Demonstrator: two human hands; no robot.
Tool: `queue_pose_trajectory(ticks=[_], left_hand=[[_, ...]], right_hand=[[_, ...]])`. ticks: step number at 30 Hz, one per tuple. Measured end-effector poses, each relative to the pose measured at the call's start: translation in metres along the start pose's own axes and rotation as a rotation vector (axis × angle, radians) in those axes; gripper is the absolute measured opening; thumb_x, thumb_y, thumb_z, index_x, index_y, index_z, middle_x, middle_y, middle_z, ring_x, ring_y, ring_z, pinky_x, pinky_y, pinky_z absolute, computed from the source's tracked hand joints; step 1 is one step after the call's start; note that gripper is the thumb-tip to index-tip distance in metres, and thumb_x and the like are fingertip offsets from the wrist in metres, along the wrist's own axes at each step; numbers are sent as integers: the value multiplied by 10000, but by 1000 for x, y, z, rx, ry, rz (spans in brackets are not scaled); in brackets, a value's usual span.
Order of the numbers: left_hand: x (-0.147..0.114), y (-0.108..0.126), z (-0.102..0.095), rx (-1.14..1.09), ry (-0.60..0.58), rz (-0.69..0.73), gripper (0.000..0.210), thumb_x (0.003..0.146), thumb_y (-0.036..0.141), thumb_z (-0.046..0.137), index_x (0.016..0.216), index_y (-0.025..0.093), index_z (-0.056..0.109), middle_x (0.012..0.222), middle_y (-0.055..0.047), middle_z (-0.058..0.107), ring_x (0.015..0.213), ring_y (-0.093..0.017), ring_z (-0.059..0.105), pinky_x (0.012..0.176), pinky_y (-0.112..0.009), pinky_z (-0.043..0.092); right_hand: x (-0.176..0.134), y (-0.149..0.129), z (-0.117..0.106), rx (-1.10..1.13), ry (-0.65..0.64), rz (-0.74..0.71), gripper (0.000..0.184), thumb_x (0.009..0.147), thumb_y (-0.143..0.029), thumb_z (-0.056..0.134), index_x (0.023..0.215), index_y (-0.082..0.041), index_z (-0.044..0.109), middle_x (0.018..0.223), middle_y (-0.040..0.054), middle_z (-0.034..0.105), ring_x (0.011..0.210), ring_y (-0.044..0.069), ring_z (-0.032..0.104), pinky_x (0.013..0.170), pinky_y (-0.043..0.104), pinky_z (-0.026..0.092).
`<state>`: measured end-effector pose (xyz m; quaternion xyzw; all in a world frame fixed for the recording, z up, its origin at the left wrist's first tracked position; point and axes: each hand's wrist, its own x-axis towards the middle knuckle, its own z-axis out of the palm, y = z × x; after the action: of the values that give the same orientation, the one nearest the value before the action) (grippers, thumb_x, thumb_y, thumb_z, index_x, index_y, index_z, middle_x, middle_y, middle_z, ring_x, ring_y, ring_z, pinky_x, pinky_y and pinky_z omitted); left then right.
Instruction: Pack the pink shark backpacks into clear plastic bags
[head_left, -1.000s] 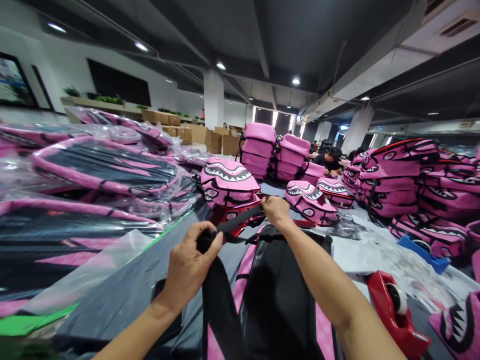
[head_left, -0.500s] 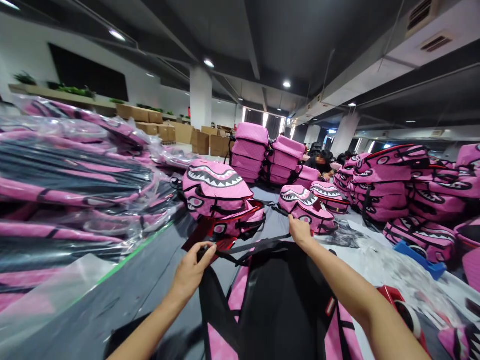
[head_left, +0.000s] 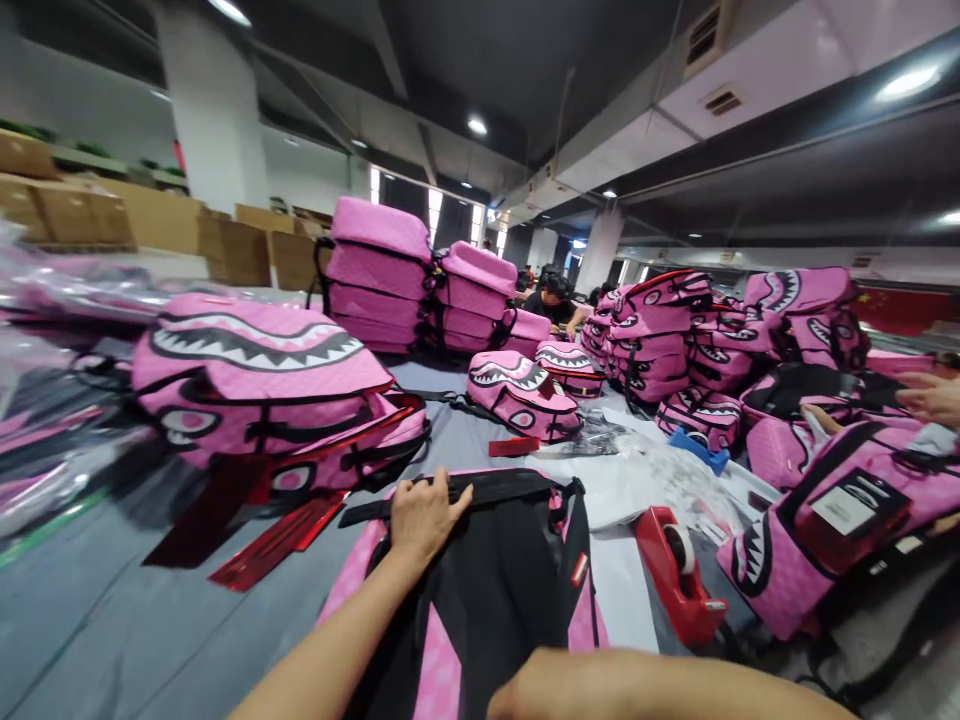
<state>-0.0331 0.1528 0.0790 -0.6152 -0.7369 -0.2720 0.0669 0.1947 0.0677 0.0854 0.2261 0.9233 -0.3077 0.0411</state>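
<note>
On the grey worktop (head_left: 112, 620), the left hand (head_left: 421, 515) clamps its fingers on the black-backed pink backpack's (head_left: 487, 590) top strap; only the right forearm shows, its fingers cut off from view.

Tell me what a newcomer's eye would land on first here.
Pink shark-mouth backpacks dominate: one big backpack lies at left on the grey table, with stacks behind it and more at right. In the foreground the left hand rests on the top of a black-backed pink backpack, and a red tape dispenser stands right of it.
</note>
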Motion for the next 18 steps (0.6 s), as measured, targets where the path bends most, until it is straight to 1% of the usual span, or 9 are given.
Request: queue_pose_trajectory(ticks=[2, 4, 5, 6, 8, 10, 13, 15, 18], left_hand=[[1, -9, -3, 36, -41, 73, 496, 915, 528, 478, 1049, 104, 698, 732, -174, 725, 766, -319, 700, 885, -432, 394], [6, -14, -12, 67, -81, 132, 490, 924, 545, 487, 1037, 118, 700, 703, -153, 712, 767, -326, 695, 905, -454, 387], [8, -14, -18, 85, -89, 162, 485, 923, 546, 503, 1017, 116, 706, 729, -168, 713, 818, -350, 693, 926, -475, 384], [10, -11, -22, 92, -79, 195, 466, 920, 529, 526, 1005, 109, 709, 792, -197, 718, 903, -383, 683, 958, -506, 376], [9, 1, -26, -10, -64, 292, 355, 923, 404, 544, 1018, 101, 703, 1003, -255, 701, 1118, -436, 603, 1042, -580, 330], [4, 21, -20, -214, -114, 416, 247, 929, 251, 490, 992, 128, 695, 1116, -244, 665, 1205, -418, 537, 1079, -604, 318], [-2, 52, 5, -479, -295, 525, 240, 933, 159, 447, 915, 175, 686, 1038, -155, 684, 1102, -315, 579, 1026, -506, 428], [-2, 69, 26, -626, -378, 523, 168, 895, 143, 542, 967, 192, 686, 1078, -105, 692, 1109, -266, 587, 1032, -443, 452], [1, 88, 56, -911, -468, 433, 153, 872, 186, 668, 1025, 182, 675, 1147, -70, 678, 1136, -241, 594, 1049, -435, 467]], right_hand=[[-9, 16, -49, 75, 186, 162, 336, 993, -436, 569, 798, -182, 670, 612, -31, 653, 542, 102, 603, 527, 178, 409], [-14, 39, -97, 22, 568, 426, 308, 1023, -391, 509, 874, -168, 661, 696, 10, 686, 639, 133, 643, 603, 202, 432], [-13, 51, -116, -49, 694, 574, 311, 1029, -387, 494, 900, -158, 661, 752, 39, 702, 721, 155, 670, 650, 215, 439], [-9, 63, -131, -78, 742, 705, 336, 1034, -411, 480, 929, -148, 660, 772, 56, 706, 771, 173, 681, 678, 226, 441], [4, 81, -146, -86, 724, 856, 416, 1028, -484, 473, 907, -135, 664, 722, 65, 694, 768, 194, 687, 681, 241, 441], [22, 89, -145, -49, 673, 867, 437, 996, -511, 518, 813, -140, 658, 656, 59, 674, 707, 197, 675, 650, 247, 437], [41, 87, -134, -84, 737, 800, 312, 973, -377, 533, 772, -159, 629, 791, 77, 712, 807, 194, 671, 697, 248, 440], [41, 81, -128, -99, 827, 711, 222, 954, -324, 498, 834, -177, 613, 885, 61, 716, 866, 181, 658, 743, 245, 444], [27, 69, -119, -26, 991, 490, 164, 855, -371, 553, 822, -210, 549, 760, 2, 652, 719, 166, 614, 673, 249, 443]])
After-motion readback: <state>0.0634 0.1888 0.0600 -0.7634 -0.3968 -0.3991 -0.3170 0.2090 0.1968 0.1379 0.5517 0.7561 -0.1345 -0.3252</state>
